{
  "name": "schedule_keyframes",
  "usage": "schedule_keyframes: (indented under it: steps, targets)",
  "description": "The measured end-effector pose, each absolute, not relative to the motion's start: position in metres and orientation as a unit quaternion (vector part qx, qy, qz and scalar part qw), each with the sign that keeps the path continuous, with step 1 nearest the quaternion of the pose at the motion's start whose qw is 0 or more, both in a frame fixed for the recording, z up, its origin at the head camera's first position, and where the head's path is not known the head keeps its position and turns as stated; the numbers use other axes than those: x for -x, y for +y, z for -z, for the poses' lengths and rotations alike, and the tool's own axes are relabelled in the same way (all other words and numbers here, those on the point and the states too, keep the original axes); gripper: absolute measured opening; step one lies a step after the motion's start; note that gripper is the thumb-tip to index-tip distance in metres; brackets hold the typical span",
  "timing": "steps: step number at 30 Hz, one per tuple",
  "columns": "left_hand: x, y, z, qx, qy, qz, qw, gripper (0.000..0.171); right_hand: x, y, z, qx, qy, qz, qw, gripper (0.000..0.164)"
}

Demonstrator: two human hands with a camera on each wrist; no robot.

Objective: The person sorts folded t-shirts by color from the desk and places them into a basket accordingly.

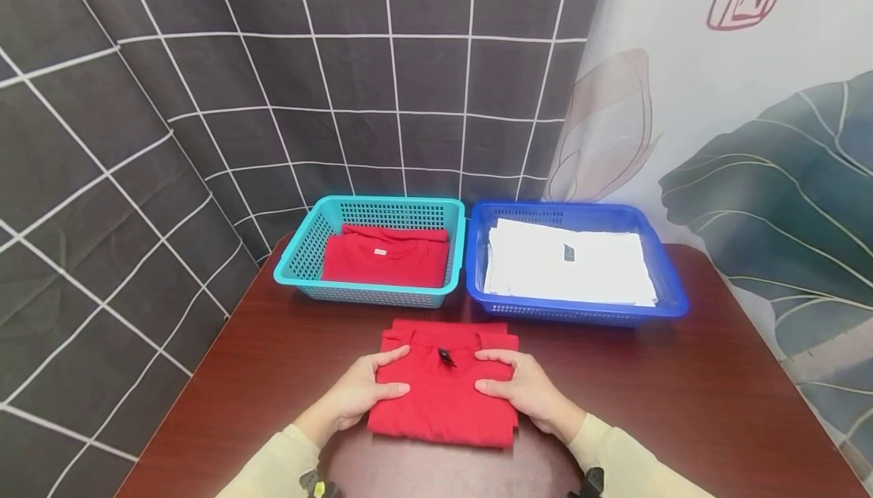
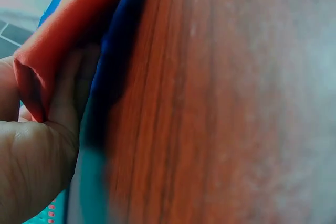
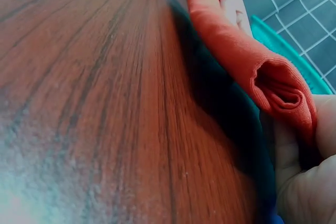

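Observation:
A folded red T-shirt (image 1: 445,407) with a dark neck label lies in front of me, close over the table. My left hand (image 1: 356,392) grips its left edge, thumb on top and fingers tucked beneath. On the opposite side my right hand (image 1: 530,392) holds the right edge the same way. The left wrist view shows the red fabric (image 2: 68,30) lifted between thumb and fingers, with a dark gap under it. A rolled sleeve-like fold (image 3: 283,93) of the shirt opens toward the right wrist camera.
Behind the shirt stands a turquoise basket (image 1: 368,293) with folded red shirts (image 1: 389,263). Beside it on the right is a blue basket (image 1: 580,312) with folded white shirts (image 1: 539,263). The brown wooden table (image 1: 716,392) meets a dark gridded curtain (image 1: 436,73) at the back.

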State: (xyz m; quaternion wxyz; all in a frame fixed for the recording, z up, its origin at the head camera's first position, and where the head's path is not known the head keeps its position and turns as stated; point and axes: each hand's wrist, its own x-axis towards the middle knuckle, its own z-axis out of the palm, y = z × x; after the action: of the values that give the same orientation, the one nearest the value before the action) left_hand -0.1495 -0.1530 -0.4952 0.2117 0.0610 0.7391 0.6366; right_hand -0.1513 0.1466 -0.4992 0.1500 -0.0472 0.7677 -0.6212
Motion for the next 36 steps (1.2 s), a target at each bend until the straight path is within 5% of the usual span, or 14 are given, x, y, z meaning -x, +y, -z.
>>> schedule_keyframes:
  steps: [12,20,36]
  targets:
    - [0.134,-0.161,0.469,-0.065,0.715,-0.666,0.203,0.071,0.136,0.146,0.475,0.074,0.765,0.626,0.135,0.051]
    - [0.134,-0.167,0.440,-0.052,0.759,-0.633,0.143,0.068,0.138,0.142,0.447,0.120,0.793,0.592,0.083,0.050]
    - [0.179,-0.197,0.383,-0.087,0.809,-0.580,0.051,0.067,0.195,0.108,0.405,0.143,0.781,0.605,0.061,0.053]
